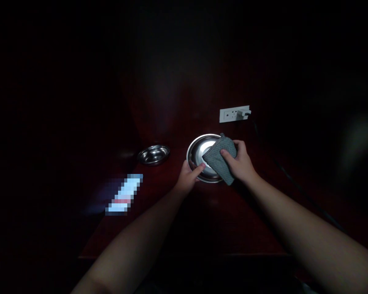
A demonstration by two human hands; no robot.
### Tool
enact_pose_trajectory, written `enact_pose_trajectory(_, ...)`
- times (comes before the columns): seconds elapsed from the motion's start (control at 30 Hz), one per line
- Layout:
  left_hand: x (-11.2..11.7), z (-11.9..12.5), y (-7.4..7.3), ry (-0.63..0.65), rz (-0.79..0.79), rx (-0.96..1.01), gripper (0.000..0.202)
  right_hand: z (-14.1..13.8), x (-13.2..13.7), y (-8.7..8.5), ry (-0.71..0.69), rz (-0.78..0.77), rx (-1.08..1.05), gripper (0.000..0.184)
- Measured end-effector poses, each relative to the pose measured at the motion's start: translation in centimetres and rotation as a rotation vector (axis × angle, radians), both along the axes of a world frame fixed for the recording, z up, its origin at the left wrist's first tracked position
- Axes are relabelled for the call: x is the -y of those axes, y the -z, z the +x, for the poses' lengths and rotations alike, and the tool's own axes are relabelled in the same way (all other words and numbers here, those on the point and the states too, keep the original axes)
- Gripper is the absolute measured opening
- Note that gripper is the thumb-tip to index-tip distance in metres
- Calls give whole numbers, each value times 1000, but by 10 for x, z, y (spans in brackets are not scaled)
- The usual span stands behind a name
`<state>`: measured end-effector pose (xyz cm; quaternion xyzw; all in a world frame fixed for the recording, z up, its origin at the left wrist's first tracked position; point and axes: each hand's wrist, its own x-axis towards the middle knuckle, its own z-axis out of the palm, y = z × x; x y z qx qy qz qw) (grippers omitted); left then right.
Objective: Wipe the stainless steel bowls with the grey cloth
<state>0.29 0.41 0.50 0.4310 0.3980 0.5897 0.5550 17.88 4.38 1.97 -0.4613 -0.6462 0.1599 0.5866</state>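
My left hand (188,174) grips the near rim of a shiny steel bowl (198,153), which is tilted up off the dark red table (171,220). My right hand (241,163) is closed on a folded grey cloth (221,157) and presses it against the bowl's inner right side. Both forearms reach in from the bottom of the view.
A second, smaller steel bowl (153,154) sits on the table to the left. A lit, blurred-out phone screen (124,194) lies at the table's left edge. A white wall socket (234,114) with a plug is behind the bowl; its dark cable (294,183) runs down the right. The surroundings are very dark.
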Motion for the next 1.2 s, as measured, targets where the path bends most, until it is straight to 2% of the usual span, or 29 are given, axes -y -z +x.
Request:
enact_pose_trajectory(0.53, 4, 1, -3, -11, 11, -2, 51, 2, -1, -2, -48, -16, 2, 40)
enact_pose_trajectory(0.87, 0, -1, 0, -15, 17, -31, 51, 0, 0, 0, 8, 7, -16, 53)
enact_pose_trajectory(1.2, 2, 0, -2, -30, -5, -10, 53, 2, 0, -1, -22, -36, 5, 48)
